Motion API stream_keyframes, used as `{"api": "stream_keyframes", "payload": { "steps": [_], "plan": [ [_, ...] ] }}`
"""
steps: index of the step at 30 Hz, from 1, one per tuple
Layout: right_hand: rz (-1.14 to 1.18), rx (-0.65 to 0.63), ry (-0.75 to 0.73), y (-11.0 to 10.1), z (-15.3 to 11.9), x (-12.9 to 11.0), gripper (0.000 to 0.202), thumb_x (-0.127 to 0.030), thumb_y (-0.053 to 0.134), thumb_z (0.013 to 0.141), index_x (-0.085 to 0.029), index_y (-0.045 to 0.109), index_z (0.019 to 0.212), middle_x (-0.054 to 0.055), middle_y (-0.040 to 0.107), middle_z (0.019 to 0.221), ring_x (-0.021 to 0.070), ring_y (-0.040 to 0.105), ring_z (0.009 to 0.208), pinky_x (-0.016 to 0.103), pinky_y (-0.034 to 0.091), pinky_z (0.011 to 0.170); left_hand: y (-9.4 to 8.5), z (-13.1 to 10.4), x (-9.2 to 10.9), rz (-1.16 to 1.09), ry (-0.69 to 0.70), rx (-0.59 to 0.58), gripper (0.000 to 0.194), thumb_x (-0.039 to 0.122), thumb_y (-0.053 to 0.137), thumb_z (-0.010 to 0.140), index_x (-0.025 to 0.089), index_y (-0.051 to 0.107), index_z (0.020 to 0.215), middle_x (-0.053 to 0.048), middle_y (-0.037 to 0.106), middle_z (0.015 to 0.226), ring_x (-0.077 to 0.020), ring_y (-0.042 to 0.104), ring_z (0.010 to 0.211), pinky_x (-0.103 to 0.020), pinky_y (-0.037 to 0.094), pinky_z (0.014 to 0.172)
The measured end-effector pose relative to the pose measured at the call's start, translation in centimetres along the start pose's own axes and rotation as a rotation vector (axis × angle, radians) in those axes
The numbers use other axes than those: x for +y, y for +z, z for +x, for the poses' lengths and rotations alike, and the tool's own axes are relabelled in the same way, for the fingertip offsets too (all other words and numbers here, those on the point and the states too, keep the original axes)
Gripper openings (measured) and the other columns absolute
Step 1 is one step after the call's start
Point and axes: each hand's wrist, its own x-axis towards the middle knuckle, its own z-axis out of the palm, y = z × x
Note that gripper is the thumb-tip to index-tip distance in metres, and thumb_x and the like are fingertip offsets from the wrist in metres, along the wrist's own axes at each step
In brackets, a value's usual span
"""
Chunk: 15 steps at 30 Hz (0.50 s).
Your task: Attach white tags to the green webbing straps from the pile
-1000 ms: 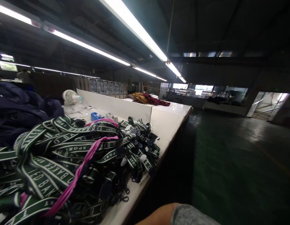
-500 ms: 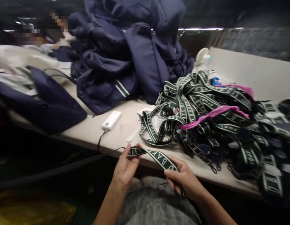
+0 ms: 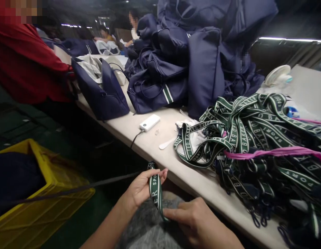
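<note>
Left grip (image 3: 143,185) pinching upper end of green lettered strap (image 3: 155,192), right grip (image 3: 195,221) pinching lower end, long axis near upright, below bench (image 3: 150,145) edge.

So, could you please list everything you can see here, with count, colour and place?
strap in hand: one, green with white lettering, held between both hands below the table edge
strap pile: many, green and white, on the table at right
pink band: one, lying across the pile
power bank: one, white, on the table, cable attached
bags: a stack, navy, at the back of the table
fan: one, white, far right
crate: one, yellow, on the floor at left
table: one, pale
left hand: holds the strap's upper end
right hand: holds its lower end
</note>
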Motion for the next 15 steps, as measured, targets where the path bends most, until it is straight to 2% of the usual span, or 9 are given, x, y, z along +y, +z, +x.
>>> {"api": "stream_keyframes", "payload": {
  "steps": [3,5,7,9,10,12,13,15],
  "plan": [
    [0.204,0.043,0.194,-0.1,-1.0,0.6,0.049,-0.025,0.065,0.082,-0.038,0.065,0.129,0.004,0.073,0.093,0.0212,0.066,0.077,0.03,0.05,0.073,0.2,-1.2,1.2,0.042,-0.037,-0.148,0.037,-0.003,0.047,0.089,-0.01,0.052,0.126,-0.015,0.065,0.079,-0.0112,0.06,0.05,-0.017,0.053,0.043],
    [0.405,0.118,0.319,-0.6,-2.2,1.7,0.053,-0.04,0.076,0.076,-0.038,0.066,0.128,0.005,0.072,0.107,0.0253,0.067,0.089,0.034,0.052,0.082,0.6,-2.3,3.3,0.053,0.079,-0.286,0.039,0.005,0.045,0.094,-0.008,0.05,0.131,-0.01,0.063,0.073,-0.0091,0.054,0.045,-0.016,0.047,0.038],
    [0.664,0.164,0.4,-1.5,-3.9,3.0,0.063,-0.05,0.082,0.066,-0.033,0.069,0.125,0.006,0.072,0.102,0.0232,0.066,0.075,0.033,0.053,0.069,1.0,-3.0,6.1,0.004,0.274,-0.394,0.041,0.012,0.041,0.099,-0.006,0.048,0.134,-0.007,0.061,0.072,-0.0086,0.052,0.044,-0.017,0.047,0.039],
    [0.925,0.253,0.459,-2.5,-5.9,4.4,0.073,-0.056,0.085,0.06,-0.03,0.068,0.126,0.006,0.071,0.083,0.0135,0.054,0.047,0.027,0.043,0.046,1.2,-3.1,9.1,-0.08,0.465,-0.41,0.041,0.017,0.037,0.102,-0.007,0.046,0.134,-0.007,0.061,0.073,-0.0089,0.053,0.046,-0.018,0.05,0.042],
    [1.027,0.34,0.492,-3.0,-6.9,5.2,0.075,-0.057,0.085,0.059,-0.031,0.066,0.127,0.004,0.068,0.073,0.0086,0.043,0.037,0.024,0.034,0.038,1.2,-2.8,10.6,-0.108,0.539,-0.392,0.04,0.018,0.036,0.102,-0.007,0.047,0.131,-0.007,0.062,0.074,-0.0093,0.055,0.049,-0.019,0.052,0.045],
    [1.16,0.588,0.539,-3.8,-8.7,6.6,0.07,-0.055,0.085,0.061,-0.036,0.065,0.126,-0.001,0.054,0.055,0.0052,0.031,0.03,0.022,0.021,0.034,1.1,-1.6,13.2,-0.139,0.646,-0.321,0.034,0.018,0.035,0.103,-0.005,0.052,0.12,-0.006,0.061,0.075,-0.0094,0.057,0.054,-0.019,0.055,0.05],
    [1.198,0.737,0.549,-4.1,-9.3,7.2,0.062,-0.052,0.084,0.063,-0.038,0.067,0.12,-0.004,0.043,0.048,0.006,0.029,0.03,0.022,0.02,0.034,0.9,-0.8,14.2,-0.146,0.684,-0.287,0.029,0.017,0.034,0.103,-0.002,0.055,0.112,-0.005,0.06,0.075,-0.0087,0.058,0.056,-0.018,0.055,0.053],
    [1.262,0.987,0.548,-4.4,-10.0,8.1,0.037,-0.043,0.083,0.066,-0.036,0.073,0.101,-0.008,0.023,0.045,0.0079,0.028,0.032,0.023,0.026,0.035,0.5,0.8,15.4,-0.146,0.736,-0.24,0.025,0.013,0.032,0.103,0.006,0.056,0.097,-0.003,0.058,0.073,-0.0065,0.057,0.058,-0.015,0.054,0.057]
  ]
}}
